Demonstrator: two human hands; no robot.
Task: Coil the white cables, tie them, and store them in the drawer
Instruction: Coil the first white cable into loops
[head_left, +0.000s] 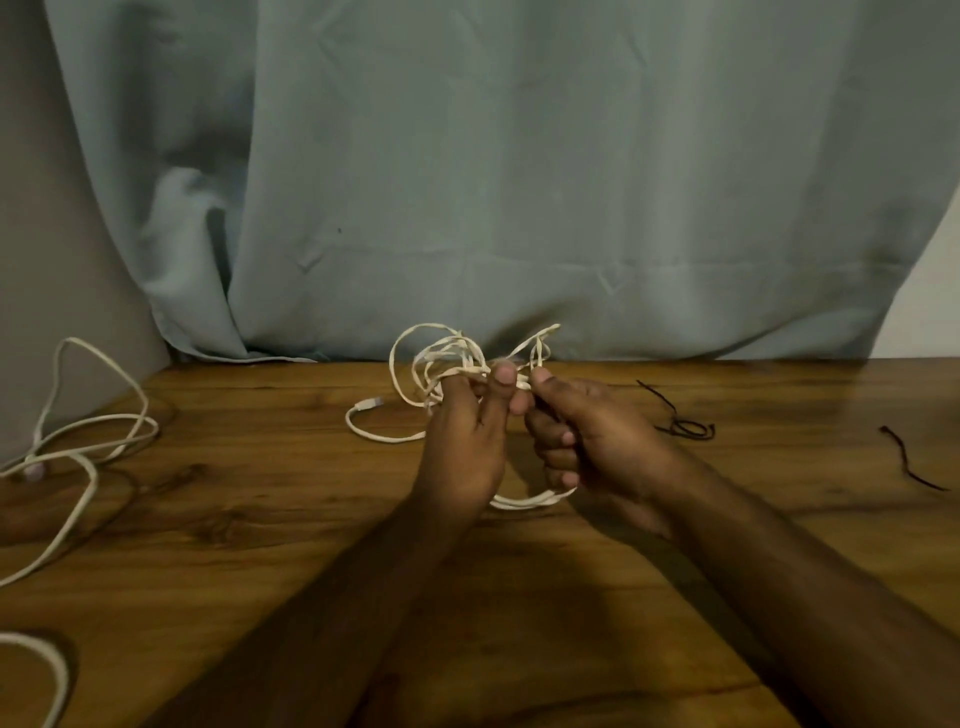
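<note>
White cable (447, 358) is being coiled, gripped by both the left hand (462, 441) and right hand (587, 436); tying with a dark string (685, 428) is called for next.

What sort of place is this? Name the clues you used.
Probably a room at home: a wooden table against a pale blue curtain, with loose white cables and dark threads lying about.

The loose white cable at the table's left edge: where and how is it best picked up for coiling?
Probably at the raised loop of the loose white cable, which arches up off the wooden table, so fingers can hook under it from the right. Its lower runs lie flat and crossed, harder to pinch. Both the left hand and the right hand currently grip the coiled white cable.
</note>
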